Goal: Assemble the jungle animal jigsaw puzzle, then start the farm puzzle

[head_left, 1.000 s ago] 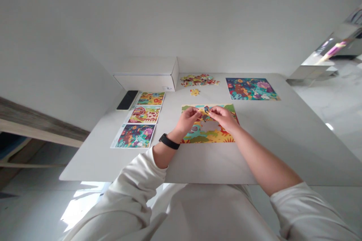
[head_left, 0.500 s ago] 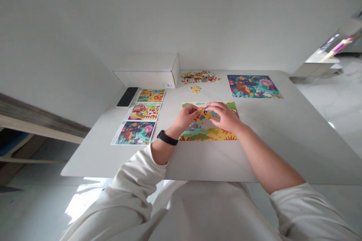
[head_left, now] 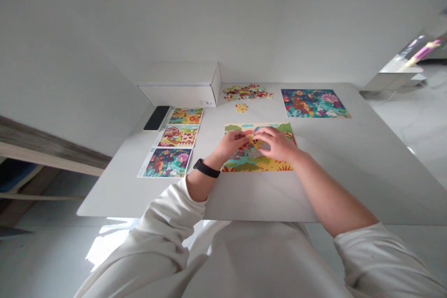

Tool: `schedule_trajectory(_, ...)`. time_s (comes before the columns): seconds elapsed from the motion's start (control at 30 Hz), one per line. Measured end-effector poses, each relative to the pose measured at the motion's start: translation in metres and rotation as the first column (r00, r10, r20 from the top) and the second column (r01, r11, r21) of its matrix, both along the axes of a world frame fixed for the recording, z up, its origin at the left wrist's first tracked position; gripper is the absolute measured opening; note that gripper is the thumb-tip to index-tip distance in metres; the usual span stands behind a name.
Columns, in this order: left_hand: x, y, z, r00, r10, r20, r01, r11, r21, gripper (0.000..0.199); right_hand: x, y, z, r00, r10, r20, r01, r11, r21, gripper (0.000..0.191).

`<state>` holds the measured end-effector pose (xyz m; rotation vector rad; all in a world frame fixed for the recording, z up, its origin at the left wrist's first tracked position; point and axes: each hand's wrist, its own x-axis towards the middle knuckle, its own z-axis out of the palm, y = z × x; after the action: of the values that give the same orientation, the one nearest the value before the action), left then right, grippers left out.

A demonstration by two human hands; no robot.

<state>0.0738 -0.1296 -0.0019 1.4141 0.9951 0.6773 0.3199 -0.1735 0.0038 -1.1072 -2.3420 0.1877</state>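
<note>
A colourful animal puzzle (head_left: 258, 164) lies on the white table, with a grey patch near its middle. Over its upper left part is my left hand (head_left: 233, 143), thumb and fingers pinched together; what they hold, if anything, is too small to make out. My right hand (head_left: 275, 144) is over the puzzle's upper right part, its fingers curled and close to the left fingertips. A small yellow puzzle piece or cluster (head_left: 241, 108) sits behind the puzzle, in front of a heap of loose pieces (head_left: 247, 92).
At the back left stands a white box (head_left: 178, 95), with a black phone (head_left: 157, 118) before it. Three picture sheets (head_left: 178, 136) lie in a column on the left. A dark blue and purple puzzle picture (head_left: 315, 103) rests at the back right of the table (head_left: 352, 172).
The view has shifted slightly, so the table appears a little higher. Both hands stay over the puzzle, with small changes in their fingers.
</note>
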Motion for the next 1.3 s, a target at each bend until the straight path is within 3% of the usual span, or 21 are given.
schedule_trajectory(0.07,0.0,0.001,-0.001,0.997,-0.006,-0.081,0.012,0.998,0.066,0.021,0.0,0.0,-0.001,1.0,0.004,0.02,-0.003,1.0,-0.026,0.045)
schedule_trajectory(0.13,0.0,0.004,-0.004,0.978,0.042,-0.202,0.002,0.977,0.215,0.014,0.0,0.0,-0.002,0.999,0.006,0.048,-0.003,0.998,-0.062,0.041)
schedule_trajectory(0.27,-0.002,0.008,-0.008,0.915,0.182,-0.361,0.027,0.863,0.504,0.008,0.001,0.0,-0.008,0.993,0.001,0.116,0.015,0.991,-0.135,0.034)
schedule_trajectory(0.4,-0.004,0.008,-0.01,0.89,0.191,-0.414,0.108,0.794,0.598,0.009,0.003,0.0,-0.012,0.985,-0.012,0.17,0.04,0.986,-0.161,0.031)
schedule_trajectory(0.73,-0.007,0.005,-0.011,0.871,0.065,-0.487,0.279,0.751,0.599,0.019,0.003,0.001,-0.015,0.979,-0.011,0.204,0.043,0.988,-0.151,0.028)
schedule_trajectory(0.93,-0.008,0.001,-0.008,0.871,-0.024,-0.491,0.332,0.766,0.551,0.02,0.002,0.002,-0.018,0.976,-0.019,0.217,0.053,0.987,-0.153,0.027)
schedule_trajectory(1.3,-0.006,-0.004,-0.006,0.841,0.004,-0.541,0.354,0.752,0.557,0.02,0.001,0.002,-0.013,0.975,-0.009,0.221,0.048,0.984,-0.171,0.019)
